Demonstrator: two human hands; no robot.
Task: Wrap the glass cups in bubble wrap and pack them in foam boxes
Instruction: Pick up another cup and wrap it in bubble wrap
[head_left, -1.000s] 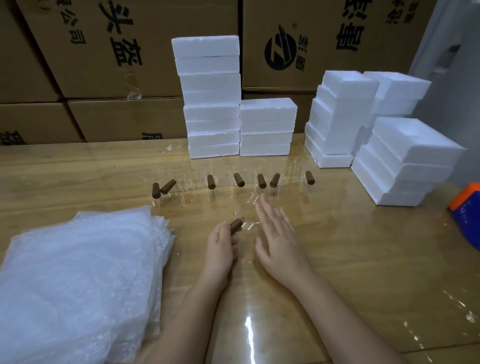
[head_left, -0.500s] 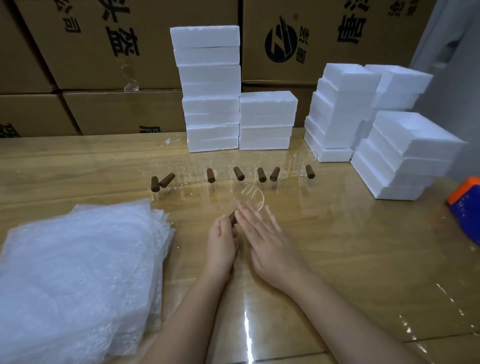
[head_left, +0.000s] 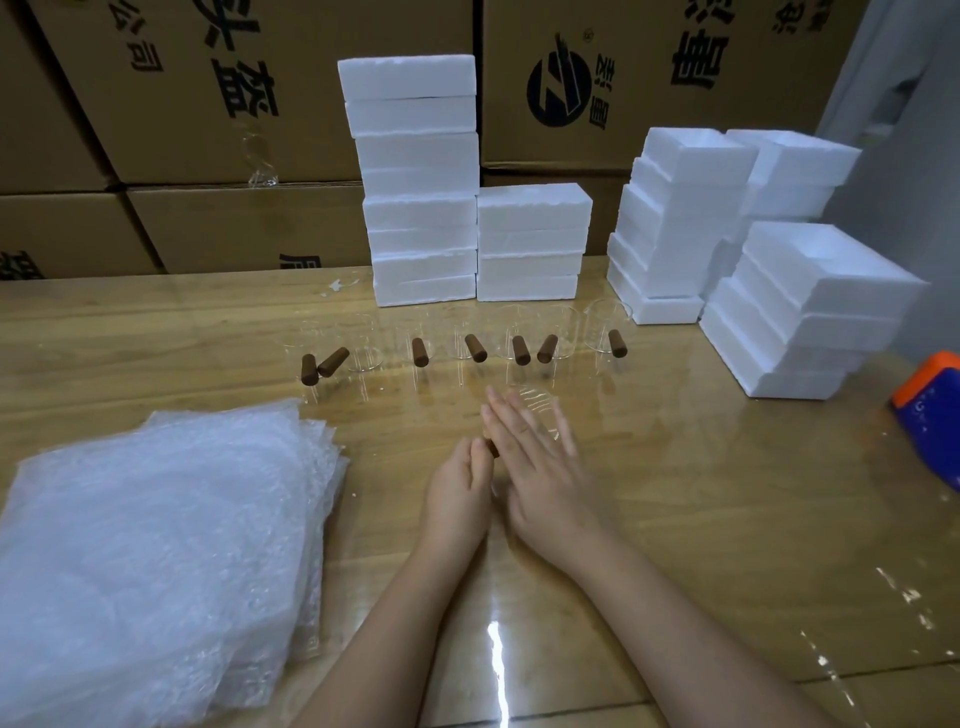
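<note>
Since 1.0 s ago the right hand (head_left: 535, 467) has slid left and now lies against the left hand (head_left: 457, 486). Right fingers (head_left: 511, 421) are straight, slightly spread, flat over the glass cup (head_left: 539, 402). Left fingers are close together, pinching the brown handle (head_left: 492, 448), which is mostly hidden. Cup is clear, faint, on the counter (head_left: 675, 493), just in front of the row of 7 cups (head_left: 475, 347). Bubble wrap (head_left: 156, 545) lies at left.
</note>
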